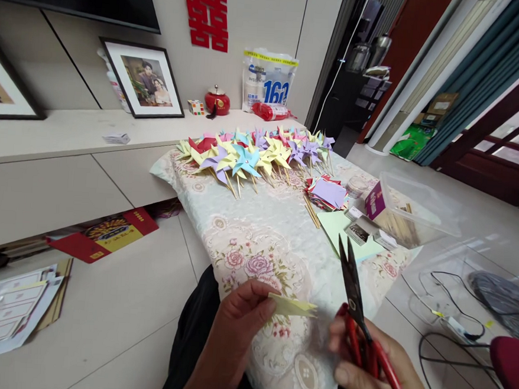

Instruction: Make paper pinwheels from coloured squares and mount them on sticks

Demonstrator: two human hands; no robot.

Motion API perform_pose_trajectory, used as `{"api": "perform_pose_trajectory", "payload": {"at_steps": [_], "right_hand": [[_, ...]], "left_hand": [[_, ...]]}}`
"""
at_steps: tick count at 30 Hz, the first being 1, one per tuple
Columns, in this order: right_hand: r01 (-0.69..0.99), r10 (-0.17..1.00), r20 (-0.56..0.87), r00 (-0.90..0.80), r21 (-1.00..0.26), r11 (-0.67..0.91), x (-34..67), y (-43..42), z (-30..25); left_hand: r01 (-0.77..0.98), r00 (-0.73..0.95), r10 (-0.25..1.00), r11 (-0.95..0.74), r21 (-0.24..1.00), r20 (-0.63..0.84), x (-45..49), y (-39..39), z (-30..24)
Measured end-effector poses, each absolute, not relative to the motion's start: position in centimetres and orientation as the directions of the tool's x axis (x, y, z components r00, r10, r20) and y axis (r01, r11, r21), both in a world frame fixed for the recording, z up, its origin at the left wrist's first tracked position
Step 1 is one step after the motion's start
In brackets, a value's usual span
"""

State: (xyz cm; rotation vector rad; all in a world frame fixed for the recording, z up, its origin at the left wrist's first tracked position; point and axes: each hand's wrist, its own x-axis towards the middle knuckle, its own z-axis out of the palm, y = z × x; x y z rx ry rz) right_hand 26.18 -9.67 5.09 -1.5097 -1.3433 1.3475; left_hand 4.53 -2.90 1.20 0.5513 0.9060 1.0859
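Between the thumb and fingers of my left hand (245,312) is a folded piece of pale yellow paper (294,306), its free end pointing right. My right hand (378,363) grips a pair of scissors (354,287) by the red handles. Their dark blades point up and away, slightly parted, to the right of the paper and apart from it. Both hands are over the near end of the flowered tablecloth (265,236). Farther back lie many paper pinwheels (246,160) on sticks, in yellow, blue, purple, red and pink.
Right of the pinwheels are a stack of coloured paper (328,193), loose sticks (312,212), light green sheets (333,228) with small boxes on them, and a clear plastic bin (418,214). Cables (453,344) lie on the floor at right. A cabinet (64,187) borders the table's far left.
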Motion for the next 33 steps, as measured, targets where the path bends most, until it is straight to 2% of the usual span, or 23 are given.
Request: {"api": "perform_pose_trajectory", "payload": {"at_steps": [3, 6, 10, 13, 15, 18, 21, 24, 29, 33], "right_hand": [[0.106, 0.983, -0.161, 0.091, -0.980, -0.171, 23.5, -8.3, 4.2], [-0.006, 0.970, -0.159, 0.182, -0.987, -0.161, 20.9, -7.2, 3.9], [-0.053, 0.953, -0.167, 0.254, -0.986, -0.158, 19.3, -6.2, 4.1], [-0.039, 0.952, -0.190, 0.241, -0.982, -0.186, 19.6, -5.8, 4.0], [-0.083, 0.955, -0.215, 0.202, -0.976, -0.202, 20.2, -5.6, 3.8], [-0.265, 0.958, -0.278, 0.071, -0.931, -0.250, 21.0, -5.5, 3.6], [-0.423, 0.928, -0.347, -0.137, -0.827, -0.371, 21.2, -5.4, 3.4], [-0.455, 0.877, -0.384, -0.290, -0.751, -0.479, 20.8, -5.6, 3.0], [-0.462, 0.852, -0.409, -0.326, -0.717, -0.521, 20.2, -6.1, 2.6], [-0.328, 0.881, -0.406, -0.243, -0.820, -0.469, 21.3, -6.8, 2.6]], "left_hand": [[-0.618, 0.209, 0.884, 0.452, 0.644, -0.419, 5.6, -3.7, 2.5], [-0.679, 0.217, 0.865, 0.467, 0.567, -0.453, 6.2, -3.9, 3.1], [-0.704, 0.185, 0.861, 0.452, 0.547, -0.474, 6.8, -4.1, 2.6], [-0.662, 0.212, 0.869, 0.464, 0.589, -0.447, 6.6, -4.2, 1.9], [-0.609, 0.250, 0.885, 0.459, 0.647, -0.393, 6.0, -4.1, 1.7], [-0.516, 0.258, 0.932, 0.356, 0.779, -0.255, 4.5, -3.5, 1.9], [-0.296, 0.329, 0.944, 0.070, 0.953, 0.033, 3.1, -2.9, 2.1], [-0.197, 0.410, 0.879, -0.174, 0.965, 0.242, 2.5, -2.6, 2.1], [-0.167, 0.418, 0.849, -0.278, 0.946, 0.323, 2.5, -2.3, 2.1], [-0.219, 0.375, 0.883, -0.210, 0.953, 0.281, 2.2, -1.8, 1.9]]}}
